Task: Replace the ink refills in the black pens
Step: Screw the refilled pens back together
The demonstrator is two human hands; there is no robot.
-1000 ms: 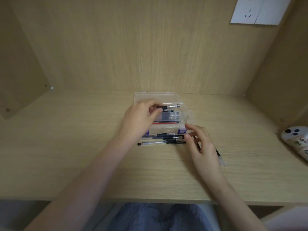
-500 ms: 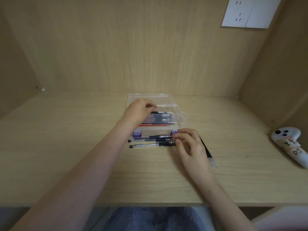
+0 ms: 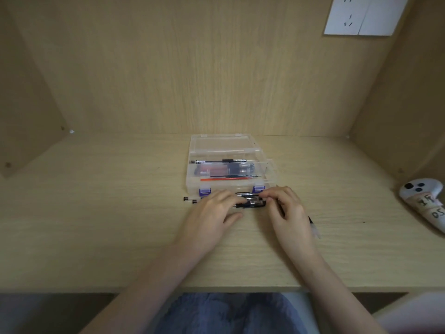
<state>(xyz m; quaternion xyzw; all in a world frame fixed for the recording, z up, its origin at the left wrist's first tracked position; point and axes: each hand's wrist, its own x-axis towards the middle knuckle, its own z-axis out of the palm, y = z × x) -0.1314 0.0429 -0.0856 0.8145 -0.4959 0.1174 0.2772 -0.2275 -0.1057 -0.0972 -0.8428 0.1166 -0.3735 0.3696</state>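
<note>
On a pale wood-grain desk [image 3: 96,213], inside a boxed-in alcove of the same board, both hands meet over a few black pens [image 3: 251,201]. The pens lie side by side, just near of a clear plastic box [image 3: 262,165].

The left hand [image 3: 212,214] rests its fingers, held together, across the pens' middles, with the thumb apart on the desk. It hides most of the barrels, and only two small ends poke out to the left. The right hand [image 3: 287,210] has its fingers bent, tips on the pens' right ends. I cannot tell if it pinches them.

A further pen [image 3: 314,229] slants out from under the right hand.

The box is open, with purple clasps. It holds thin refills [image 3: 226,179], red and dark, and another pen along its far side.

At the far right lies a rounded white controller [image 3: 423,201]. A flat white socket plate [image 3: 361,15] sits high on the back wall.
</note>
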